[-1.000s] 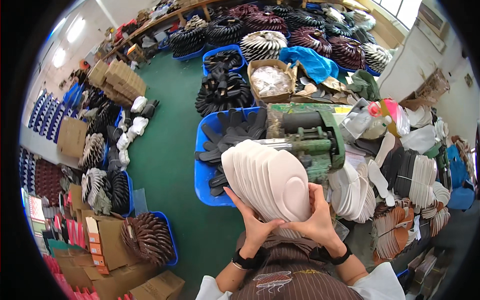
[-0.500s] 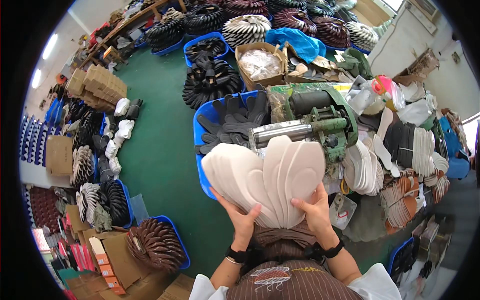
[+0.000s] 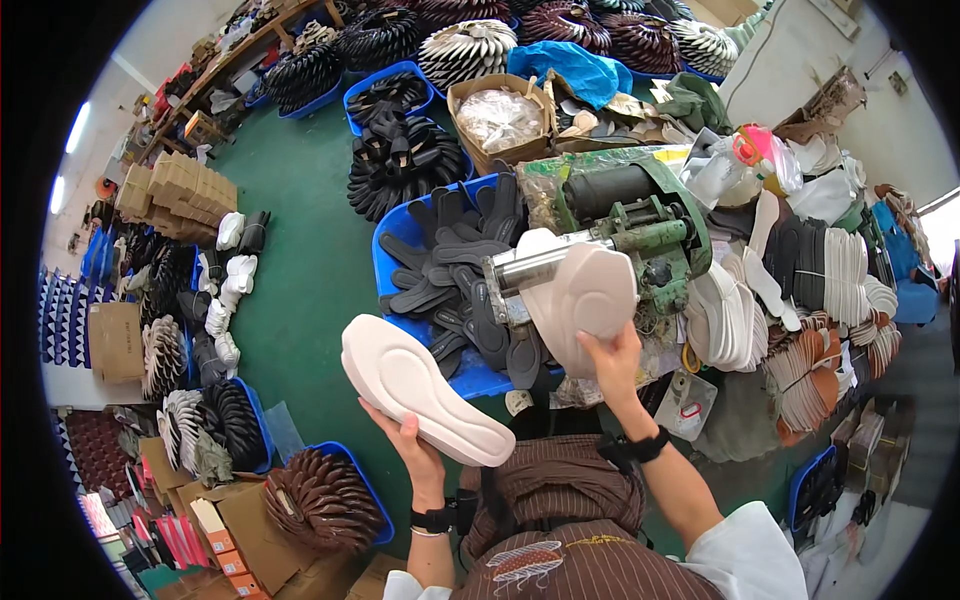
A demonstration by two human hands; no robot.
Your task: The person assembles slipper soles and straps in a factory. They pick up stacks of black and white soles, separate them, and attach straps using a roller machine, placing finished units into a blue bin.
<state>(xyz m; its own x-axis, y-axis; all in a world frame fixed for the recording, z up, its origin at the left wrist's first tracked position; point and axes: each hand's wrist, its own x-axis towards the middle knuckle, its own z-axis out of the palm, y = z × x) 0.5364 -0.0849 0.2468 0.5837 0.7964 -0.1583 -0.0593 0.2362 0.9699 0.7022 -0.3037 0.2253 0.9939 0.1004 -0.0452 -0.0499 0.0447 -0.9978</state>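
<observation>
My left hand [image 3: 412, 445] is closed on a stack of white insoles [image 3: 425, 385], tilted with its upper end toward the far left. In my right hand [image 3: 612, 362] is another set of pale insoles [image 3: 592, 300], held upright and fanned a little in front of the roller machine [image 3: 640, 235]. The two bunches are apart. Beyond them, a blue bin [image 3: 395, 255] holds many dark grey insoles [image 3: 470, 265]. The right-hand bunch hides part of the machine's metal roller [image 3: 510, 268].
Stacks of white insoles [image 3: 725, 315] and brown ones [image 3: 805, 385] lie right of the machine. A cardboard box [image 3: 497, 120] stands behind it. Blue bins of shoe parts line the far side and lower left. Green floor [image 3: 300, 310] shows at left.
The single fanned bunch of white insoles has been parted into two. My left hand moved left and down with one stack; my right hand moved slightly up with the other.
</observation>
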